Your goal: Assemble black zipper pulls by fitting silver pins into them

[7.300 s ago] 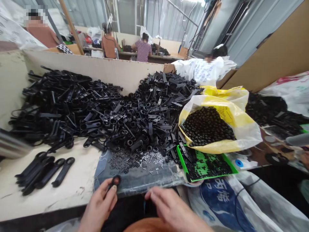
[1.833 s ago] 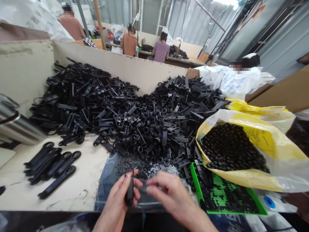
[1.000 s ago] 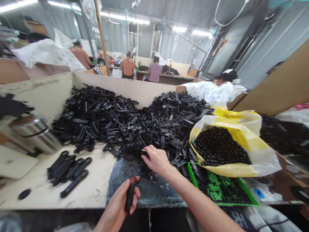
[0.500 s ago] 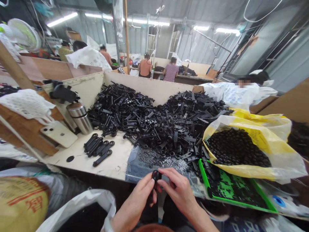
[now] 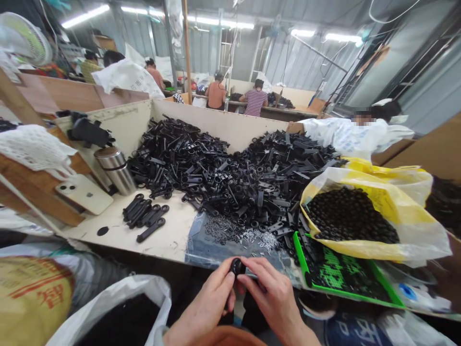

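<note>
Just past the table's front edge, my left hand (image 5: 212,291) is closed around a black plastic part with a round ring end (image 5: 236,265). My right hand (image 5: 272,287) meets it from the other side, fingertips pinched against the ring. The lower portion of the part is hidden by my fingers. Beyond my hands, small dark metal pieces (image 5: 220,229) and silvery pins (image 5: 262,239) lie on a blue cloth (image 5: 201,245). To the left, several black ring-ended handles (image 5: 151,229) lie side by side on the pale table.
A big heap of black plastic parts (image 5: 216,173) fills the table's back. At right are a yellow-white bag of black pieces (image 5: 353,216) and a green tray (image 5: 360,295). A steel flask (image 5: 117,173) and phone (image 5: 84,192) stand left; an open white sack (image 5: 163,293) sits below.
The view has shifted slightly. Both hands stay together on the black part, whose ring end now faces up more toward me.
</note>
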`<action>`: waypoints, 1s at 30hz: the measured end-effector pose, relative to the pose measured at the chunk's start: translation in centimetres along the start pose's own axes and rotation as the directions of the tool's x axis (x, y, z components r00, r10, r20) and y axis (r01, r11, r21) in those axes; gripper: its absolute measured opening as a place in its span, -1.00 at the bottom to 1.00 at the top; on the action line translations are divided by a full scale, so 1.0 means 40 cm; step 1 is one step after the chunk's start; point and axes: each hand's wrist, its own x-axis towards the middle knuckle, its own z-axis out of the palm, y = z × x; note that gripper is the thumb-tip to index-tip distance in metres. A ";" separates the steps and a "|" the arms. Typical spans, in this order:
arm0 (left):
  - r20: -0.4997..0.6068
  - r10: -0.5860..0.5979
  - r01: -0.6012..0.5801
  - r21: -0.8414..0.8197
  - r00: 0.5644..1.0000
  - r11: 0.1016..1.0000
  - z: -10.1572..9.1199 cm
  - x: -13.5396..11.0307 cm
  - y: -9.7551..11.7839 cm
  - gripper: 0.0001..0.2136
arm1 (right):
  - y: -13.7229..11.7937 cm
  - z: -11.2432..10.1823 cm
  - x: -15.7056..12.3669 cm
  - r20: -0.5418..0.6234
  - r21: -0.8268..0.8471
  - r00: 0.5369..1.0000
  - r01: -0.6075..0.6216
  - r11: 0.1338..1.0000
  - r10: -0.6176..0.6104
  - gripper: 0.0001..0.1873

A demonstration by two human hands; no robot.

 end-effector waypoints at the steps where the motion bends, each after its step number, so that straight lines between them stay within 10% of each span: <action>1: -0.010 0.001 -0.001 0.020 1.000 1.000 -0.001 -0.002 0.001 -0.44 | -0.001 0.001 0.001 0.004 -0.008 1.000 0.007 1.000 -0.007 -0.78; 18: -0.084 -0.057 0.054 -0.036 0.995 0.998 0.043 -0.043 0.032 -0.34 | -0.008 -0.026 -0.016 0.016 0.204 0.996 -0.091 0.975 0.090 -0.88; 25: 0.087 0.051 -0.040 -0.121 0.995 0.992 0.072 -0.026 0.000 -0.53 | 0.012 -0.064 -0.056 0.214 0.544 0.922 -0.386 0.745 0.322 -0.73; 30: -0.044 0.167 -0.160 0.141 0.985 0.977 0.074 -0.012 0.008 -0.61 | 0.027 -0.009 -0.069 0.241 0.591 0.804 -0.566 0.574 0.544 -0.55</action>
